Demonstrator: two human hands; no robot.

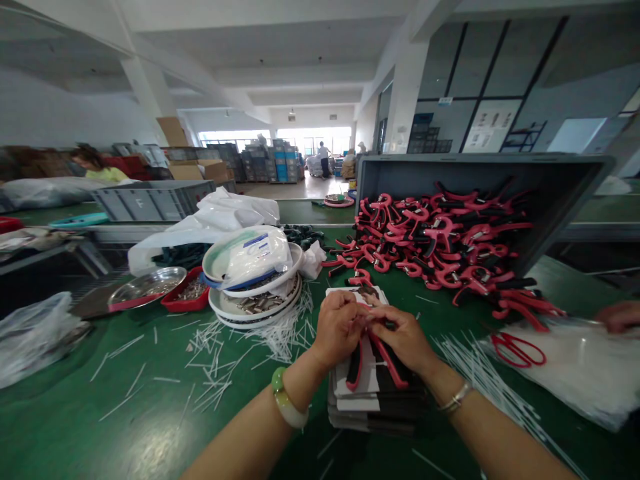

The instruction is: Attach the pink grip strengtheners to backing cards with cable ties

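Note:
My left hand (pixel 340 325) and my right hand (pixel 403 339) meet over a stack of printed cards (pixel 356 403). Both have their fingers pinched together at the head of a spring-handled cutting tool (pixel 389 363) with red-and-black handles. That tool lies on the top card, its two handles spread towards me. A short white strip crosses the right handle. My fingers cover the tool's head, and what they pinch there is too small and hidden to make out. Long white cable ties (pixel 490 383) lie to the right of the cards.
A grey crate (pixel 565 220), tipped towards me, spills several similar red-handled tools (pixel 425 233). Red scissors (pixel 517 350) lie on a plastic bag (pixel 583 373), near another person's hand (pixel 620 315). Left are stacked round trays (pixel 253 300), a red bin (pixel 185 293) and scattered white tie scraps (pixel 215 360).

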